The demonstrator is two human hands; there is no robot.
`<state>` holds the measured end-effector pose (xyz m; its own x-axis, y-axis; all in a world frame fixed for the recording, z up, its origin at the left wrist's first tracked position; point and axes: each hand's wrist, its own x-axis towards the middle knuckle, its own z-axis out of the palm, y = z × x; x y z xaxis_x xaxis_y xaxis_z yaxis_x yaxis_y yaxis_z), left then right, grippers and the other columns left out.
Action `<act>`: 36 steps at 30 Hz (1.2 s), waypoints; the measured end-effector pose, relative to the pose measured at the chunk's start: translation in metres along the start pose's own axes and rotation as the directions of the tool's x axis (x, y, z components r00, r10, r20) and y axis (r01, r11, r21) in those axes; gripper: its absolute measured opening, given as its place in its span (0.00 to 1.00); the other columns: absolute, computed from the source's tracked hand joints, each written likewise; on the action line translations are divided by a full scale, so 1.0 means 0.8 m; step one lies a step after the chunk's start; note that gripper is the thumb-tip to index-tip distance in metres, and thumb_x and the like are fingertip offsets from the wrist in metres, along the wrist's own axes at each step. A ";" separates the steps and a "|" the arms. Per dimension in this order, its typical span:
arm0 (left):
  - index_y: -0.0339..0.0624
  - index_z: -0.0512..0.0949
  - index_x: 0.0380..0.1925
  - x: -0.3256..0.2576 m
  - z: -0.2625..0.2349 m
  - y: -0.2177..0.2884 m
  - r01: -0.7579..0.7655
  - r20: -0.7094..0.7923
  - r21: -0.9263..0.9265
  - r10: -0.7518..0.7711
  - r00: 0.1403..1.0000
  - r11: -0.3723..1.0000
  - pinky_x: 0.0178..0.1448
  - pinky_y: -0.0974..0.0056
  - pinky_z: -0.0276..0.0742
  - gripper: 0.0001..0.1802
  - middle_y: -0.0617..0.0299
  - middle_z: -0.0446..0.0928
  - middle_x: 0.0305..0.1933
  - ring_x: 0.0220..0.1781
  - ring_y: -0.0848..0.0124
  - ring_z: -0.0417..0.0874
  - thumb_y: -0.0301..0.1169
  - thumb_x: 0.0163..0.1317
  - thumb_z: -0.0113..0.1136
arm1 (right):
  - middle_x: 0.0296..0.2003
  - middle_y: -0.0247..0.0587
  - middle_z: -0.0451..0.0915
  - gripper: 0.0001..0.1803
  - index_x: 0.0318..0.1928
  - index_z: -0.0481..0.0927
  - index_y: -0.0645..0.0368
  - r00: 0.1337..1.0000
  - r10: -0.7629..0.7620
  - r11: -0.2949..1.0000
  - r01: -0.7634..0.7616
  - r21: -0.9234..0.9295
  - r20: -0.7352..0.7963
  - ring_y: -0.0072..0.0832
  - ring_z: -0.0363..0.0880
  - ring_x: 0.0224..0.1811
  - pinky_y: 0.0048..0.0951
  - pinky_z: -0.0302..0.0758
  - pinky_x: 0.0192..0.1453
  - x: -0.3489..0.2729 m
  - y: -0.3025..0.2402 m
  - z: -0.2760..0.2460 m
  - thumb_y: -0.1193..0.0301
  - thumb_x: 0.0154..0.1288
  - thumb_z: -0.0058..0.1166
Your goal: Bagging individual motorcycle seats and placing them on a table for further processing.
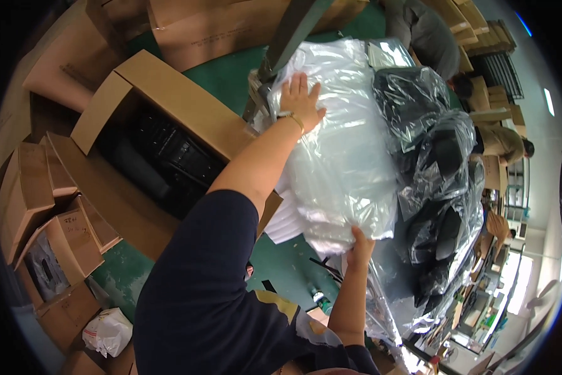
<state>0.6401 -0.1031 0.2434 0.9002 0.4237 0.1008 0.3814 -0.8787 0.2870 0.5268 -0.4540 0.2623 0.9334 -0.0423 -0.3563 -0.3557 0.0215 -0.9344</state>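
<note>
A thick stack of clear plastic bags, with whitish sheets showing at its lower left edge, lies in front of me. My left hand rests flat on its far left part, fingers spread, a bracelet at the wrist. At the near right corner my right hand pinches the edge of the stack, thumb on top; its other fingers are mostly hidden beneath. To the right, black parts in clear plastic bags lie piled close to the stack.
An open cardboard box holding black moulded parts stands at the left under my left arm. A metal post rises beyond the stack. More cartons and a white bag lie at the far left. Other people are at the right.
</note>
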 end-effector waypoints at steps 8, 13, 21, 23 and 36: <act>0.48 0.60 0.64 -0.012 -0.033 -0.019 0.036 0.068 -0.060 -0.032 0.997 0.998 0.71 0.47 0.45 0.37 0.48 0.54 0.70 0.73 0.53 0.49 0.50 0.57 0.55 | 0.48 0.49 0.76 0.24 0.54 0.69 0.66 0.923 0.350 0.827 -0.384 0.411 0.158 0.38 0.78 0.47 0.37 0.76 0.51 -0.001 -0.007 -0.019 0.68 0.59 0.55; 0.43 0.71 0.51 -0.160 -0.009 -0.059 -0.214 -0.510 -0.636 -0.195 0.838 0.742 0.63 0.53 0.62 0.25 0.49 0.67 0.56 0.59 0.51 0.66 0.31 0.50 0.61 | 0.44 0.46 0.78 0.24 0.51 0.72 0.70 0.962 0.167 0.982 -0.183 -0.054 -0.215 0.34 0.80 0.42 0.37 0.80 0.43 0.027 -0.020 -0.051 0.71 0.56 0.61; 0.35 0.68 0.55 -0.425 0.186 -0.262 0.916 0.579 -0.312 -0.714 0.394 0.252 0.64 0.57 0.65 0.31 0.40 0.67 0.57 0.60 0.48 0.69 0.34 0.51 0.60 | 0.47 0.43 0.76 0.25 0.54 0.71 0.68 0.965 -0.258 0.879 0.214 -0.427 -0.047 0.31 0.76 0.45 0.31 0.73 0.50 0.088 -0.015 -0.053 0.79 0.53 0.59; 0.35 0.62 0.60 -0.450 0.207 -0.299 0.967 0.539 -0.210 -0.808 0.237 0.144 0.65 0.57 0.64 0.37 0.39 0.64 0.60 0.62 0.50 0.68 0.37 0.51 0.62 | 0.46 0.43 0.76 0.28 0.54 0.70 0.68 0.948 -0.300 0.860 0.220 -0.461 -0.107 0.31 0.75 0.45 0.31 0.72 0.51 0.084 -0.005 -0.047 0.75 0.52 0.62; 0.44 0.47 0.68 -0.487 0.354 -0.460 -0.227 0.844 -0.531 -0.485 -0.230 -0.817 0.70 0.47 0.49 0.62 0.46 0.45 0.71 0.72 0.52 0.47 0.64 0.40 0.67 | 0.56 0.50 0.70 0.32 0.61 0.64 0.64 0.921 -0.272 0.729 0.008 -0.685 -0.278 0.41 0.69 0.56 0.41 0.65 0.61 0.103 -0.034 -0.107 0.60 0.61 0.54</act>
<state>0.2082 -0.0071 -0.1709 -0.2143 0.1429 -0.9662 -0.6275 0.7379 0.2483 0.6096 -0.5439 0.2580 0.9435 -0.3225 -0.0757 -0.2837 -0.6686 -0.6874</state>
